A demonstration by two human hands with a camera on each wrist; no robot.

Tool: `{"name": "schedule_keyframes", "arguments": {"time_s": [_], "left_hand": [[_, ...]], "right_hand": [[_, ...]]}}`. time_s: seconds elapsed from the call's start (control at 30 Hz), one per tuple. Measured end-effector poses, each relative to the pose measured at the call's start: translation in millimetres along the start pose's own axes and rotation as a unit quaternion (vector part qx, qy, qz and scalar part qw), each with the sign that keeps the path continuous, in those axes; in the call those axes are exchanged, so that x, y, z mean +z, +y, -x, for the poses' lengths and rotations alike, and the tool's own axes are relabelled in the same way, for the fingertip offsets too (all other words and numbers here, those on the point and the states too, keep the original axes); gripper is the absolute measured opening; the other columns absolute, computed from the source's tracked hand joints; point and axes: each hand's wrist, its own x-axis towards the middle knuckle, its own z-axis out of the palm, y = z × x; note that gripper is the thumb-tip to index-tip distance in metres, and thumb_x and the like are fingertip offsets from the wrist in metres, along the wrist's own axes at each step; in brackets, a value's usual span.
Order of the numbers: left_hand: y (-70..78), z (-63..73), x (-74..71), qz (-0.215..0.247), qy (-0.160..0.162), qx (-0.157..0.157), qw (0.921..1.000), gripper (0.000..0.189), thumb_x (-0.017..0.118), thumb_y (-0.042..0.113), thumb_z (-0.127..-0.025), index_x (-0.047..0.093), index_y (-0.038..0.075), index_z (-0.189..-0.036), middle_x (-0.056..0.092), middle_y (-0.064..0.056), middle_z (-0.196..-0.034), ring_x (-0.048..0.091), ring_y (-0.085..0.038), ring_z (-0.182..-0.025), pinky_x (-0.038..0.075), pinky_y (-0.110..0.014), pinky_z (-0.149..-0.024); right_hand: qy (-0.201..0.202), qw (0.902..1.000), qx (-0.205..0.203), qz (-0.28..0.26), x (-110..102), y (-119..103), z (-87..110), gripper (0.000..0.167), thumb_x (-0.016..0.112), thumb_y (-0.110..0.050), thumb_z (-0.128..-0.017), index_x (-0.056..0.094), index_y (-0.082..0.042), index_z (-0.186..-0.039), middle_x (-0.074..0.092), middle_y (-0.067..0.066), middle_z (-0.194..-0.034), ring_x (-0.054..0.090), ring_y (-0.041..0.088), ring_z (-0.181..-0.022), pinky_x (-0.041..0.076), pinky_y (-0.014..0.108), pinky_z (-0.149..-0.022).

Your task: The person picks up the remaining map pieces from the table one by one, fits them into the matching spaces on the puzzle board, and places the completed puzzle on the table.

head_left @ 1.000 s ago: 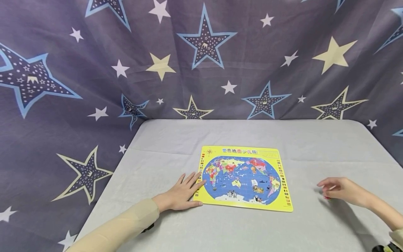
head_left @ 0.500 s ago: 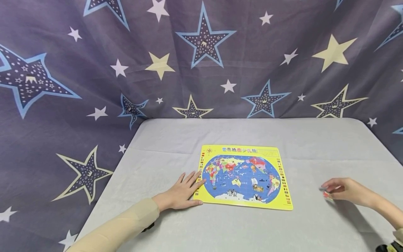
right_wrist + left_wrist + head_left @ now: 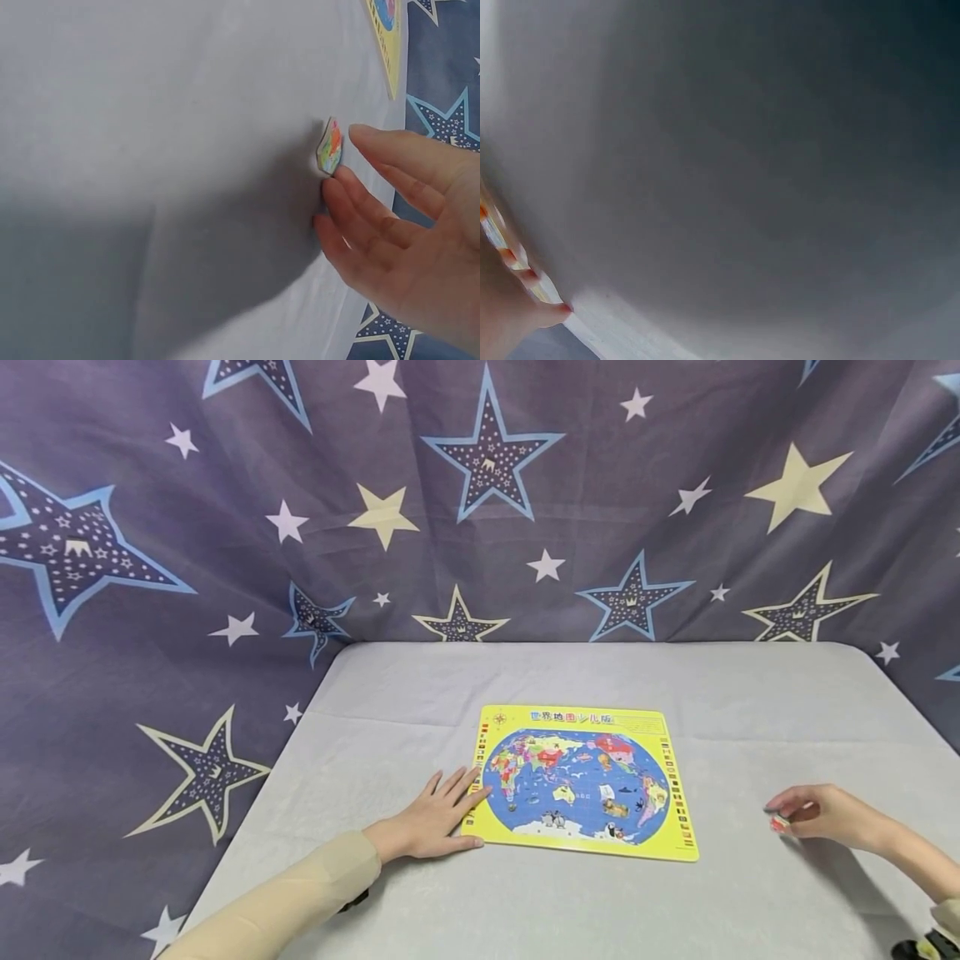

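A yellow world map puzzle board [image 3: 577, 853] lies flat on the table in the head view. My left hand [image 3: 429, 820] rests with spread, straight fingers on its left edge; the left wrist view catches only a thumb and fingertips at the lower left. Well to the right of the board, my right hand [image 3: 832, 817] pinches a small, flat, colourful puzzle piece [image 3: 330, 147] at its fingertips, just above the table. Red shows on the piece in the head view; orange, green and blue show in the right wrist view.
A pale grey cloth covers the table [image 3: 600, 677]. Behind and to the left hangs a dark purple curtain [image 3: 420, 568] with printed stars. A corner of the board shows at the top of the right wrist view.
My right hand has shifted slightly right, and the piece between its fingers, mostly hidden a second ago, now shows more of its red face. The left hand and board stay put.
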Motion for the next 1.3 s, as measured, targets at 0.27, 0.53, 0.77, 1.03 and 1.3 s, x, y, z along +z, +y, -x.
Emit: {"name": "schedule_keyframes", "arguments": {"time_s": [0.27,0.53,0.77,1.03,1.3], "left_hand": [[0.2,0.0,-0.3,0.0,0.005,0.005,1.0,0.076,0.026,0.066,-0.084,0.015,0.021,-0.143,0.004,-0.008,-0.149,0.005,-0.028,-0.135,0.008,-0.052,-0.105],[0.1,0.0,-0.2,0.001,0.006,0.007,1.0,0.076,0.025,0.067,-0.084,0.016,0.021,-0.143,0.005,-0.009,-0.148,0.006,-0.028,-0.135,0.008,-0.052,-0.104],[-0.8,-0.2,1.5,-0.002,0.001,0.002,1.0,0.076,0.023,0.068,-0.084,0.014,0.022,-0.143,0.002,-0.007,-0.149,0.003,-0.026,-0.135,0.006,-0.051,-0.105],[-0.1,0.4,0.6,0.001,0.005,0.005,1.0,0.076,0.025,0.067,-0.084,0.015,0.021,-0.143,0.004,-0.008,-0.149,0.004,-0.027,-0.135,0.007,-0.052,-0.105],[-1.2,0.3,1.9,0.008,0.017,0.014,0.9997,0.075,0.028,0.065,-0.085,0.017,0.019,-0.143,0.006,-0.009,-0.148,0.006,-0.029,-0.134,0.008,-0.053,-0.104]], "right_hand": [[0.016,0.9995,0.015,0.021,5.9,4.2,-0.7,0.023,0.067,0.006,-0.071,0.064,-0.005,-0.091,0.054,-0.012,-0.075,0.048,-0.005,-0.067,0.043,0.018,-0.052],[0.031,0.9987,0.016,0.037,10.6,8.8,-0.3,0.019,0.068,0.007,-0.069,0.06,0.005,-0.086,0.05,-0.013,-0.072,0.043,-0.005,-0.063,0.038,0.019,-0.049],[0.024,0.9987,0.033,0.03,11.3,9.4,0.1,0.017,0.067,0.006,-0.071,0.058,0.008,-0.085,0.049,-0.013,-0.072,0.043,-0.004,-0.063,0.04,0.019,-0.05],[0.026,0.9982,0.042,0.033,11.1,9.4,0.4,0.015,0.067,0.006,-0.071,0.059,0.008,-0.084,0.05,-0.014,-0.072,0.043,-0.005,-0.063,0.038,0.019,-0.05],[0.024,0.997,0.058,0.046,10.6,8.3,-0.6,0.017,0.068,0.004,-0.07,0.058,0.009,-0.083,0.048,-0.014,-0.07,0.041,-0.004,-0.062,0.037,0.021,-0.049]]}}
